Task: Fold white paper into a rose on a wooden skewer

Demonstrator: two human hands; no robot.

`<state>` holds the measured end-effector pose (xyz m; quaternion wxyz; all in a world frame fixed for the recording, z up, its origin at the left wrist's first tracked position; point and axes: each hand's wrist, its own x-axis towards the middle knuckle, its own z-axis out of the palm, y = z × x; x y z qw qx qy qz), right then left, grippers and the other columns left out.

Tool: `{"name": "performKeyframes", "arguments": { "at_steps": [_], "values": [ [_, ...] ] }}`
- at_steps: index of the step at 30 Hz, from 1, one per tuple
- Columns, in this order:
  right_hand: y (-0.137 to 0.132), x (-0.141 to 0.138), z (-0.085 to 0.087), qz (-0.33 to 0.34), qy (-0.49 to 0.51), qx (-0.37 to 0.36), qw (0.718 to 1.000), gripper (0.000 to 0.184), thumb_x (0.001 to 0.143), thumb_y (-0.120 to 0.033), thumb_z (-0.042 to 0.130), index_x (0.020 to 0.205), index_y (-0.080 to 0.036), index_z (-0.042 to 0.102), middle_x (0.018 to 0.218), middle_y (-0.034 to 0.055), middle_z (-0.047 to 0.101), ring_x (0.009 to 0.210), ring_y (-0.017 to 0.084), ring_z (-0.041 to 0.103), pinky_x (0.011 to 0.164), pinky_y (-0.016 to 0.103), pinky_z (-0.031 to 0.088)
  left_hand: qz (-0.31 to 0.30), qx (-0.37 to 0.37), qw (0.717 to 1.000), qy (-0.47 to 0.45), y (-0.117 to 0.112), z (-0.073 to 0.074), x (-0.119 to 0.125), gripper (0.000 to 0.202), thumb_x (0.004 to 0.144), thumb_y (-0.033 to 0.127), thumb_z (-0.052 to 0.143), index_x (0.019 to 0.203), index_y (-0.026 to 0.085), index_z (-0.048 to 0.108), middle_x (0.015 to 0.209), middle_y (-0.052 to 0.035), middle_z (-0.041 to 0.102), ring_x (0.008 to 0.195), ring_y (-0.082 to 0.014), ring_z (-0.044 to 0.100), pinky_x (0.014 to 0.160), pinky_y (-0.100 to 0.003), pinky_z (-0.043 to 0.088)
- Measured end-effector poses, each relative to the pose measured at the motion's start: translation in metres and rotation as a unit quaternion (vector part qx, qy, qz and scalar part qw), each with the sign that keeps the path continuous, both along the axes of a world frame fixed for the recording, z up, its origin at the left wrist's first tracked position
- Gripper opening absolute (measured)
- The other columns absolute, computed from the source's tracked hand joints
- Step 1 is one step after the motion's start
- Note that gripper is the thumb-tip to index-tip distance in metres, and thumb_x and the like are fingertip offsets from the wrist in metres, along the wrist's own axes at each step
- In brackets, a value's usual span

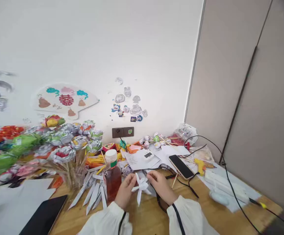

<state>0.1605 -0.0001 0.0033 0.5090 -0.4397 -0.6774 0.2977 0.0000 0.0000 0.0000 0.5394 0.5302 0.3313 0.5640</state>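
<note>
A white folded-paper flower (pixel 141 186) with several pointed petals is held up over the wooden table between my hands. My left hand (pixel 125 191) pinches a petal on its left side, fingers closed. On the other side, the fingertips of my right hand (pixel 161 185) close on the upper right of the flower; the exact contact is small to see. Just left of my left hand stands a bottle of reddish-brown drink (pixel 112 182) with a white cap. Beyond it, several folded white paper strips (pixel 92 194) lie fanned out on the table.
Paper flowers on sticks (pixel 63 153) crowd the left. A black tablet-like slab (pixel 43 215) lies at front left. Behind my hands are paper sheets (pixel 137 160) and a small white device (pixel 148 156). To the right are a phone (pixel 181 166), a yellow glue gun (pixel 200 166), a power strip (pixel 226 187) and cables.
</note>
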Motion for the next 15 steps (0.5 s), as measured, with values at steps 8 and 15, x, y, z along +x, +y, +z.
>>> {"name": "performKeyframes", "arguments": {
  "at_steps": [8, 15],
  "values": [
    [0.0, 0.0, 0.008, 0.003, 0.015, 0.012, 1.0, 0.017, 0.074, -0.029, 0.053, 0.082, -0.015, 0.058, 0.072, 0.0028, 0.061, 0.065, 0.015, 0.055, 0.058, 0.024, 0.042, -0.051, -0.024, 0.998, 0.022, -0.009, 0.012, 0.003, 0.032, 0.065, 0.047, 0.059, 0.066, 0.015, 0.059, 0.071, -0.0033, 0.064, 0.066, -0.0168, 0.057, 0.065, -0.029, 0.045],
    [-0.008, -0.005, 0.013, -0.008, -0.021, 0.073, 0.997, 0.008, 0.069, -0.019, 0.057, 0.077, -0.018, 0.06, 0.075, 0.0012, 0.057, 0.07, 0.015, 0.052, 0.064, 0.025, 0.039, -0.023, -0.028, 0.997, 0.074, -0.01, 0.014, 0.001, 0.042, 0.07, 0.052, 0.047, 0.066, 0.014, 0.062, 0.06, -0.0033, 0.063, 0.056, -0.0152, 0.057, 0.051, -0.024, 0.044]
  ]
}}
